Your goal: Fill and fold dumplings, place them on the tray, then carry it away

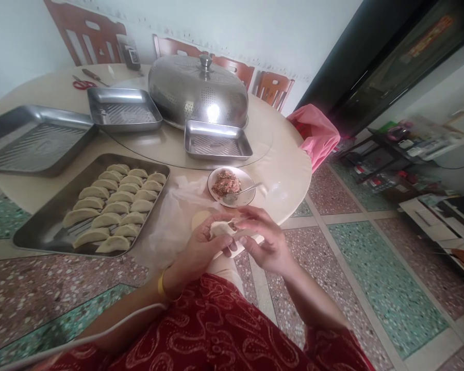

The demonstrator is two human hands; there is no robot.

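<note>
My left hand (201,252) and my right hand (265,239) both pinch one pale dumpling (221,228) just below the table's near edge, fingertips meeting along its seam. Directly beyond the hands sits a small white bowl (247,181) of minced meat filling (226,183) with a metal spoon (242,191) resting in it. A stack of round dough wrappers (199,218) lies on a clear plastic bag (170,216) beside my left hand. To the left, a steel tray (38,232) holds several folded dumplings (114,207) in rows.
On the round cream table (286,175) stand three bare steel trays (34,139) (123,108) (216,140) and a domed steel food cover (199,93). Red scissors (83,83) lie far back. Wooden chairs (272,88) ring the table; a pink bag (317,131) hangs right. Shelves (410,149) stand far right.
</note>
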